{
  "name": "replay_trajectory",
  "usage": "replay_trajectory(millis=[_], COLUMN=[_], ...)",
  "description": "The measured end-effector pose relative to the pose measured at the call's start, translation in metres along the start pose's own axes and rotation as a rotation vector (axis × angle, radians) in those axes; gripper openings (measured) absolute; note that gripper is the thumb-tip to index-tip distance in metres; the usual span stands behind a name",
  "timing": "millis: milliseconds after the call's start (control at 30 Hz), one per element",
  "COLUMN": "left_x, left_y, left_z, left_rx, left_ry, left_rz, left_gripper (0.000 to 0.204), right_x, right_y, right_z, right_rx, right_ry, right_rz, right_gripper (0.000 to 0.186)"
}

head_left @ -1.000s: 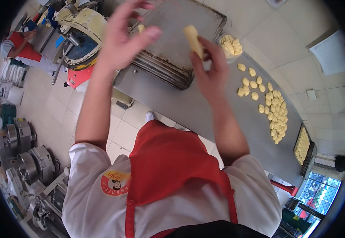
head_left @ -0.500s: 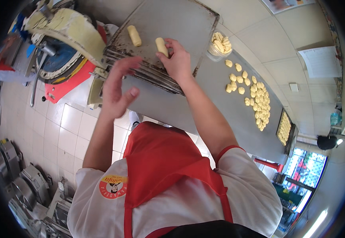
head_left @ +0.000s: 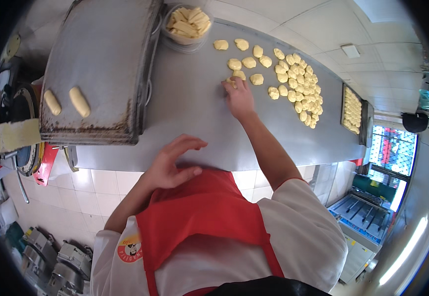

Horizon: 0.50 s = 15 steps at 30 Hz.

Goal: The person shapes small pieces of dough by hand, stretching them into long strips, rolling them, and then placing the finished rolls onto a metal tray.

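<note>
My right hand [head_left: 240,100] reaches over the steel worktable, its fingertips closed round a small yellow dough ball [head_left: 230,83] at the near edge of a loose group. Most of that ball is hidden under the fingers. Right beside it lies another dough ball [head_left: 239,75]. My left hand [head_left: 176,163] hovers above the table's near edge, with fingers apart and nothing in it. Two rolled dough logs, a shorter one [head_left: 52,102] and a longer one [head_left: 79,102], rest near the front left of a dark-stained baking tray [head_left: 108,59].
A clear tub of pale strips [head_left: 189,24] stands right of the tray stack. Many dough balls [head_left: 301,84] crowd the table's right half. At its far right end sits a tray of small pieces [head_left: 351,111]. A machine with a round blue plate [head_left: 25,130] adjoins the left side.
The view has swung to the right. My right hand has let go of the second dough log on the tray and moved right to a dough ball. My left hand has come away from the tray.
</note>
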State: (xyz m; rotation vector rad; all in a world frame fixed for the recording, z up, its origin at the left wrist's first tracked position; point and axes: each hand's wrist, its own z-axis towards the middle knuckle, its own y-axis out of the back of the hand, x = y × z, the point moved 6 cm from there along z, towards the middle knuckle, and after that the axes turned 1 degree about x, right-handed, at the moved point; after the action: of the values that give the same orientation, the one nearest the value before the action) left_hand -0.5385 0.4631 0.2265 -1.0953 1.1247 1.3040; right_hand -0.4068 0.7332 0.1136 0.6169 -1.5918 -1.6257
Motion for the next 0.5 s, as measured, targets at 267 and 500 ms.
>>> replay_trajectory(millis=[267, 500], left_x=[0.107, 0.148], left_y=[-0.053, -0.152], left_z=[0.104, 0.099], left_rx=[-0.541, -0.402], left_ry=[0.268, 0.878], left_rz=[-0.170, -0.985], left_gripper=[0.045, 0.051], right_x=[-0.012, 0.026], right_y=[0.097, 0.088], right_z=[-0.039, -0.174], right_rx=[-0.103, -0.259], right_ry=[-0.174, -0.583], right_rz=[0.606, 1.603], right_gripper=[0.025, 0.025])
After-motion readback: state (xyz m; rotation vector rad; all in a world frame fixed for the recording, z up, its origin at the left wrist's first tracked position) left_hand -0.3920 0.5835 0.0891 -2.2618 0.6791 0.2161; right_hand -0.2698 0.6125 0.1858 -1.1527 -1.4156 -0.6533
